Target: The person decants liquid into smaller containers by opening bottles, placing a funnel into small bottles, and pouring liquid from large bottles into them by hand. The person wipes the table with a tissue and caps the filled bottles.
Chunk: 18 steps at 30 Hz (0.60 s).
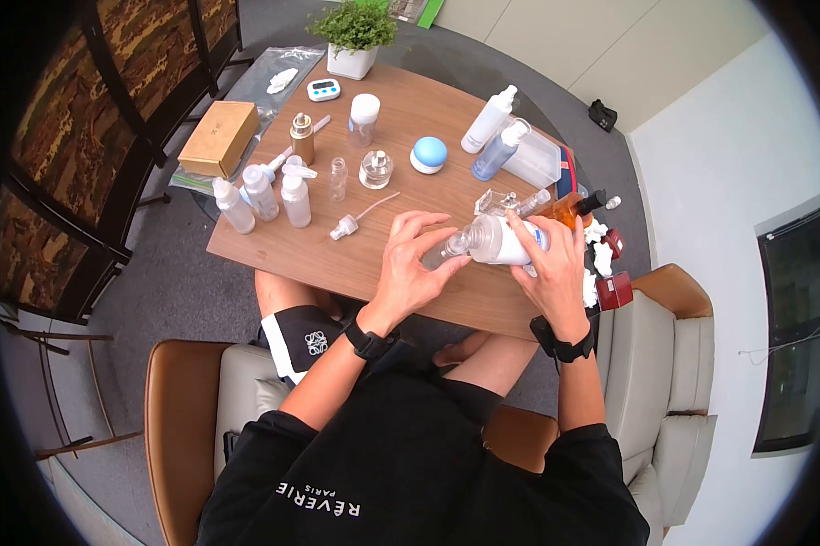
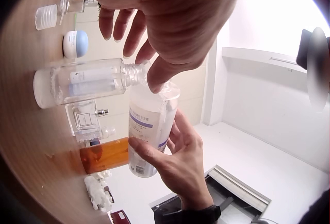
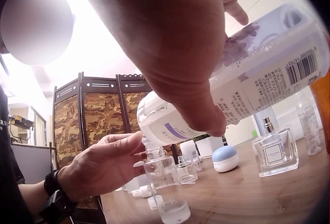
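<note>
My right hand grips a large white-labelled bottle and holds it tilted, its mouth end toward the left. That mouth end meets the neck of a clear bottle, which stands upright on the wooden table. A little clear liquid lies in the bottom of the clear bottle in the right wrist view. My left hand has thumb and fingers around the clear bottle's neck, pinching it where the two bottles meet. A spray pump with a thin tube lies to the left of my left hand.
A square perfume bottle and an amber bottle stand close by on the right. Farther back is a blue-lidded jar. Several frosted bottles line the left side. A potted plant sits at the far edge.
</note>
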Each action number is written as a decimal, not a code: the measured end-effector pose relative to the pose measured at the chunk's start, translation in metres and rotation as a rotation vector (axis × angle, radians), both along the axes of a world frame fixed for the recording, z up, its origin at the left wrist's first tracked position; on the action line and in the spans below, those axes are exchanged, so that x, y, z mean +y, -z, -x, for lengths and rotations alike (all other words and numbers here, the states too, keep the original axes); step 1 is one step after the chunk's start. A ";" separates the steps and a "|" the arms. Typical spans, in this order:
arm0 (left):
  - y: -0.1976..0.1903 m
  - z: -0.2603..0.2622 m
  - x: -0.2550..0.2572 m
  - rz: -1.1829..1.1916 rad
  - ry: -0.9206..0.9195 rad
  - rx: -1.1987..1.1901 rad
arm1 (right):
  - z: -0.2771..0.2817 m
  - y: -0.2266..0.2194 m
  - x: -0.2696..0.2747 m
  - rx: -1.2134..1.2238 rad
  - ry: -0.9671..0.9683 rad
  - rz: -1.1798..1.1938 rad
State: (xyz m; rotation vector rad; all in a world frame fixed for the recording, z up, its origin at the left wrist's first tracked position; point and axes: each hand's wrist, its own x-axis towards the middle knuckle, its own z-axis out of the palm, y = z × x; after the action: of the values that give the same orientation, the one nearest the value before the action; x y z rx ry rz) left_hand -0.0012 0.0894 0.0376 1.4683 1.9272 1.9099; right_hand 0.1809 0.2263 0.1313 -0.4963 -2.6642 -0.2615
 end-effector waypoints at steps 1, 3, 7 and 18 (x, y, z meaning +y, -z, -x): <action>0.000 0.000 0.000 0.001 0.001 0.000 | 0.000 0.000 0.000 -0.001 0.000 0.001; 0.001 0.000 0.001 -0.001 0.001 0.000 | 0.000 0.000 0.000 0.001 0.000 0.002; 0.001 0.000 0.001 -0.006 -0.005 -0.005 | -0.001 0.004 0.003 0.012 -0.005 0.021; -0.004 0.000 0.000 -0.005 -0.013 0.013 | -0.004 0.007 0.004 0.029 -0.015 0.082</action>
State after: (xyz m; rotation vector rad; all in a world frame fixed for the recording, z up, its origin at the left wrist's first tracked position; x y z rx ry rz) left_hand -0.0010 0.0896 0.0414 1.4768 1.9441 1.9165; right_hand 0.1853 0.2299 0.1244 -0.5012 -2.6574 -0.1404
